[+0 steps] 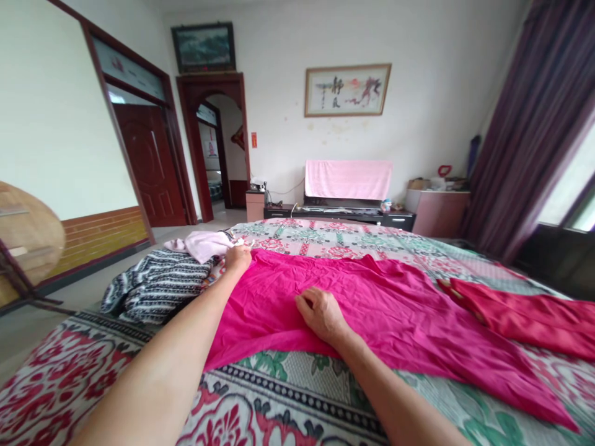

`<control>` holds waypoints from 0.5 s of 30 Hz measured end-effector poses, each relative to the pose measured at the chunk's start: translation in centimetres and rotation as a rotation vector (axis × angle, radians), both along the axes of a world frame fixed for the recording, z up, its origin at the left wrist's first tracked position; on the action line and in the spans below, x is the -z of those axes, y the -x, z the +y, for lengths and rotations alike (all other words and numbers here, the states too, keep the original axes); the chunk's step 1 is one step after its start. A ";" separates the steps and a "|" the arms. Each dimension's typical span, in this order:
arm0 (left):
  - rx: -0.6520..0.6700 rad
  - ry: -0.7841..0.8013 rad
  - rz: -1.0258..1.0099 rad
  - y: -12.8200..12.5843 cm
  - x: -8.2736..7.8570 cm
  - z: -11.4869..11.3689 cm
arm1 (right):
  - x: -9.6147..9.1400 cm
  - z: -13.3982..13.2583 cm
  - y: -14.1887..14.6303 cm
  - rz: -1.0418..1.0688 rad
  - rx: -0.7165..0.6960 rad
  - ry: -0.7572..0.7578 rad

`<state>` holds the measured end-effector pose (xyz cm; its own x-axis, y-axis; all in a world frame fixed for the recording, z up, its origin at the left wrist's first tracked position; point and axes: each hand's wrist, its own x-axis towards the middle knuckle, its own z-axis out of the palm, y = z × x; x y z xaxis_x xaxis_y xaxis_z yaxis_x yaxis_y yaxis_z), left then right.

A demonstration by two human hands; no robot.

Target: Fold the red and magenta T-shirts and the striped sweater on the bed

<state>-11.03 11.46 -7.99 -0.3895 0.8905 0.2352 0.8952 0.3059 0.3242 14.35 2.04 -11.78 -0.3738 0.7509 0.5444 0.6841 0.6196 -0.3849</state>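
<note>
The magenta cloth (372, 303) is spread nearly flat across the bed (297, 396), in its middle, probably so that its whole outline is kept within reach. One red garment (525, 316) is laid apart at the right, seemingly set aside, just beside the cloth's edge. One striped garment (158, 285) is bunched at the left edge of the bed, and one pale pink garment (202, 244) is heaped on it. Four fabric pieces are counted in all.

Two hands are on the cloth. The left hand (238, 257) is closed on its far corner, apparently holding that edge taut. The right hand (320, 313) is pressed down with curled fingers; whether a fold is pinched cannot be told.
</note>
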 end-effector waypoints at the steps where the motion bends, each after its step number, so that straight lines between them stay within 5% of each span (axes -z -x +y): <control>1: 0.008 -0.007 0.005 0.0 0.5 0.2 | 0.0 0.0 0.0 -0.002 0.002 -0.001; 6: 0.027 0.024 0.012 0.7 2.2 0.3 | 0.0 -0.1 0.0 -0.010 0.009 0.005; 15: -0.076 0.065 -0.083 2.4 1.4 2.0 | -0.1 -0.1 0.0 -0.005 -0.007 0.006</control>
